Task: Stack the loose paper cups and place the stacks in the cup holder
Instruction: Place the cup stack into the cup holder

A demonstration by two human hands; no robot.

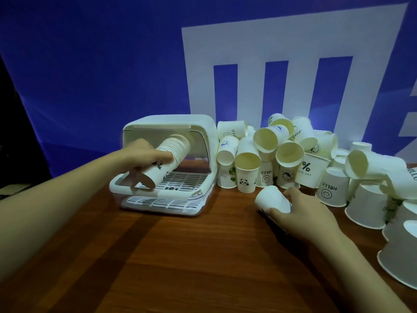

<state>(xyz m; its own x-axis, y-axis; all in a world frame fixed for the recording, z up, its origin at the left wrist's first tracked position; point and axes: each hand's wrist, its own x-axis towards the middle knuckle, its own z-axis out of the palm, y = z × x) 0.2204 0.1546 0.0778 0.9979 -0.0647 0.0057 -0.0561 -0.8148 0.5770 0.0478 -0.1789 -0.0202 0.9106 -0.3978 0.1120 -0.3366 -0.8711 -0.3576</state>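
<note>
My left hand [144, 155] grips a stack of white paper cups [167, 159] tilted on its side, rims pointing into the open white cup holder [203, 132], base toward me. The holder has its lid raised and a slotted tray [182, 182] inside. My right hand [300, 211] holds a single white paper cup [272, 199] lying sideways just above the wooden table [191, 256], right of the holder. A large heap of loose paper cups [270, 154] lies behind my right hand.
More paper cups [365, 208] stand upside down along the table's right side, reaching the right edge. A blue and white banner [112, 64] hangs close behind the table. Dark space lies to the far left.
</note>
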